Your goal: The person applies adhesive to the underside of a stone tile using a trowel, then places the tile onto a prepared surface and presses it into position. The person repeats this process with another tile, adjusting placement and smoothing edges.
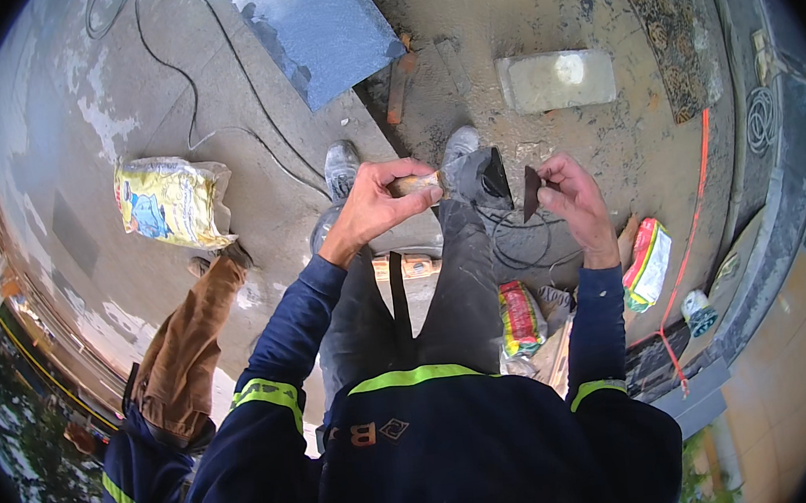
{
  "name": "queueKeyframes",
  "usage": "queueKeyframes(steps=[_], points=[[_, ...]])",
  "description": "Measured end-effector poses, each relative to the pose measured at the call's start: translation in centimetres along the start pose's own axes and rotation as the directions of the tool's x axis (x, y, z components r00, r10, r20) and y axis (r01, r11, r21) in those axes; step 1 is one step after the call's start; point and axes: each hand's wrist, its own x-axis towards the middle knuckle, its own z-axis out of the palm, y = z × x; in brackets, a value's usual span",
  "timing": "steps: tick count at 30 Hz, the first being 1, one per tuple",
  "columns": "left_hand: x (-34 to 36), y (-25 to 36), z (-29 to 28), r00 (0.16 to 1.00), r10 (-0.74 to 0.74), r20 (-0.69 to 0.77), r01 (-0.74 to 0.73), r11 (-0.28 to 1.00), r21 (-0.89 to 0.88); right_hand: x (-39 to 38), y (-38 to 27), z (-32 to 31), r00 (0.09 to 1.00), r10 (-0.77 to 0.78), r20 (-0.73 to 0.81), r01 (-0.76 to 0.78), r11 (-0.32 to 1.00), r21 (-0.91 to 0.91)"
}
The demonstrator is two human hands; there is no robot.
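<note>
My left hand (381,205) is closed around the short, worn wooden handle of a rubber mallet (487,181). The mallet's thick black head points right, in front of my right shin and boot. My right hand (573,198) pinches a small, thin, dark brown piece (531,193) with a pointed shape between thumb and fingers. That piece is held just right of the mallet head, with a narrow gap between them. Both hands are raised above the ground in front of my legs.
Beyond my boots lie a large grey slab (319,32), a pale block (556,81) and a reddish-brown bar (399,87). A printed bag (173,204) and another person (176,361) are left. Cables (245,73) cross the ground. An orange strap (705,159) runs along the right.
</note>
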Motion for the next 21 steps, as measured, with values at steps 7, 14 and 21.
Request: queueKeyframes(steps=[7, 14, 21], points=[[-2.8, 7.3, 5.4, 0.974, 0.209, -0.088, -0.203, 0.977, 0.07, 0.0, -17.3, -3.3, 0.928, 0.068, 0.367, 0.145, 0.841, -0.521], [-3.2, 12.2, 7.4, 0.881, 0.372, -0.29, -0.387, 0.922, 0.008, 5.2, -27.4, -5.1, 0.916, 0.16, 0.368, 0.203, 0.605, -0.77], [-1.0, 13.3, 6.9, 0.747, 0.304, -0.591, -0.455, 0.882, -0.121, 19.1, -31.7, -1.5, 0.944, -0.182, 0.274, 0.324, 0.657, -0.681]])
